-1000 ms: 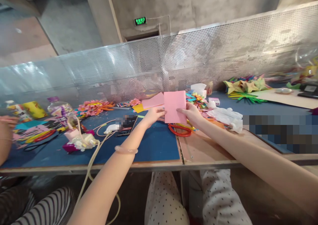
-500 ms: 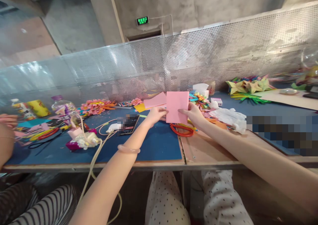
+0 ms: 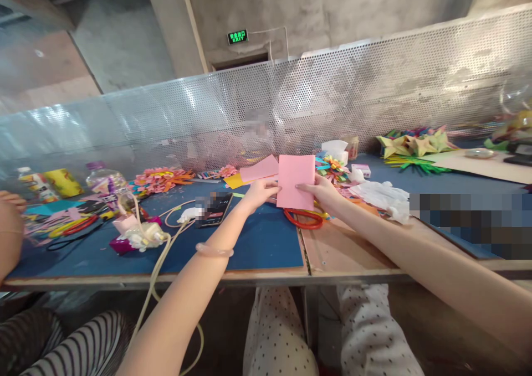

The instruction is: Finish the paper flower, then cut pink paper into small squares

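Upright above the table, a rectangle of pink paper (image 3: 296, 178) is held between both hands. My left hand (image 3: 262, 193) pinches its left edge, thumb in front and fingers behind. On the opposite edge, my right hand (image 3: 321, 192) grips it the same way, the thumb lying over the front face. Below the paper are red-handled scissors (image 3: 304, 219), their blades not visible. Behind my left hand lie a larger pink sheet (image 3: 260, 169) and a yellow piece of paper (image 3: 233, 181).
A phone (image 3: 216, 210) and a power strip (image 3: 143, 235) with cables lie left, near a purple-capped bottle (image 3: 103, 179). Pink paper pieces (image 3: 158, 180) and folded paper stars (image 3: 418, 143) sit toward the back. White tissue (image 3: 380, 193) is at right. Another person's hand (image 3: 12, 201) shows far left.
The pink paper and both hands stay almost in place, the paper a few pixels lower in view. The grip of both hands looks the same.
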A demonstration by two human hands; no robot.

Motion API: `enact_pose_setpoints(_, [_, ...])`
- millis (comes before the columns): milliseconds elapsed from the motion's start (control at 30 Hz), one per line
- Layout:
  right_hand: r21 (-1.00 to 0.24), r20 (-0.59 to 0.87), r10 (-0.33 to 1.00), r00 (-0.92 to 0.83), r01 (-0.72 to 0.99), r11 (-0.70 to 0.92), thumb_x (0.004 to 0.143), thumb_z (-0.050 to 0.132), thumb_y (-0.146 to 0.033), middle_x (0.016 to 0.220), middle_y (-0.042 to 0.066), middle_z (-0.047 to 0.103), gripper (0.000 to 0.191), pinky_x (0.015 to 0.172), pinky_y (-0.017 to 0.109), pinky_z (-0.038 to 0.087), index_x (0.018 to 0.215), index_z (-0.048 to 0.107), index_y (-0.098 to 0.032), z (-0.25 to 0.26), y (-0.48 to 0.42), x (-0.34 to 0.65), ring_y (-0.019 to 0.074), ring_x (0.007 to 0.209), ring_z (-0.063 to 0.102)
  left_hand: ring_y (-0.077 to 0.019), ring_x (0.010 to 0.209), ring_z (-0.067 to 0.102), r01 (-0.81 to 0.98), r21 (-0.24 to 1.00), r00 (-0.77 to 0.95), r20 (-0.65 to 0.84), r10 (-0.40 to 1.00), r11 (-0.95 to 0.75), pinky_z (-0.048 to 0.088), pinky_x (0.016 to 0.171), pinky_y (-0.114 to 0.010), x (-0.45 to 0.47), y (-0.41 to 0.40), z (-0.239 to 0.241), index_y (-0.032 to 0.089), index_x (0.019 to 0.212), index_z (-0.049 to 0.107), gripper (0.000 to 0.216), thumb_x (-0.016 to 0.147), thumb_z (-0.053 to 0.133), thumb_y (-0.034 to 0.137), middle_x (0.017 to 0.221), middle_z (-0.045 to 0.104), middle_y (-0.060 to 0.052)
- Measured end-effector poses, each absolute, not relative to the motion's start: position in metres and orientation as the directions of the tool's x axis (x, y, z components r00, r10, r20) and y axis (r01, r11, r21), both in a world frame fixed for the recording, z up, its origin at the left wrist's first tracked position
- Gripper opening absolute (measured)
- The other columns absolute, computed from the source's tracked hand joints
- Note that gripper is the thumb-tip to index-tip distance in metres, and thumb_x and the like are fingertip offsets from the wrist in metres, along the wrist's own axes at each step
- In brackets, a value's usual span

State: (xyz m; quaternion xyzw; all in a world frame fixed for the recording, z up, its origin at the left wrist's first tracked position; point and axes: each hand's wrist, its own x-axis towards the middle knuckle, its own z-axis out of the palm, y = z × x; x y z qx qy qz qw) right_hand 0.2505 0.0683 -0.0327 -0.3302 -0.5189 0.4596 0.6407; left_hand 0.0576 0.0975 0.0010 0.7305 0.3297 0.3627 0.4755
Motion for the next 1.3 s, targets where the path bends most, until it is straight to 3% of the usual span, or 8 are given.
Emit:
enact_pose_setpoints(200, [-0.912,0.338,0.939,0.063,-0.224,0.343,0.059,0.074,-0.019,0.09,0.006,0.07,0.028,0.075,0.037,0.054,0.083,0.06,-0.016,-0.031,0.068,0.251,0.0212,0.076,0.066,-0.0176,0.078,0.064,0.157,0.916,0.497,0.25,0.831,-0.37,0.051,0.077,-0.033,0.059,0.096,0.002,0.011,0.09,0.067,0.021,0.072,0.062,0.021,0.082,0.07,-0.007])
enact_pose_setpoints(567, [-0.932,0.263,0.965,0.018,-0.255,0.259,0.058,0.076,-0.018,0.087,0.006,0.071,0.03,0.069,0.035,0.056,0.086,0.066,-0.015,-0.031,0.071,0.255,0.021,0.072,0.067,-0.0169,0.076,0.064,0.172,0.912,0.469,0.258,0.845,-0.373,0.052,0.075,-0.032,0.058,0.1,0.001,0.011,0.084,0.067,0.017,0.071,0.063,0.021,0.08,0.07,-0.007])
enact_pose_setpoints(900, [-0.936,0.212,0.977,-0.003,-0.287,0.202,0.062,0.074,-0.018,0.091,0.009,0.07,0.026,0.071,0.033,0.057,0.087,0.067,-0.013,-0.026,0.073,0.259,0.0192,0.072,0.067,-0.0155,0.072,0.064,0.176,0.94,0.434,0.193,0.88,-0.293,0.051,0.073,-0.031,0.052,0.105,0.006,0.011,0.087,0.068,0.019,0.071,0.062,0.018,0.084,0.07,-0.007])
enact_pose_setpoints(1300, [-0.94,0.197,0.98,0.002,-0.284,0.189,0.065,0.074,-0.018,0.074,0.008,0.07,0.015,0.062,0.029,0.057,0.076,0.067,-0.01,-0.017,0.068,0.263,0.0167,0.062,0.066,-0.0161,0.072,0.064,0.207,0.921,0.398,0.228,0.889,-0.329,0.051,0.072,-0.031,0.047,0.106,0.011,0.01,0.081,0.068,0.016,0.068,0.064,0.019,0.083,0.07,-0.009])
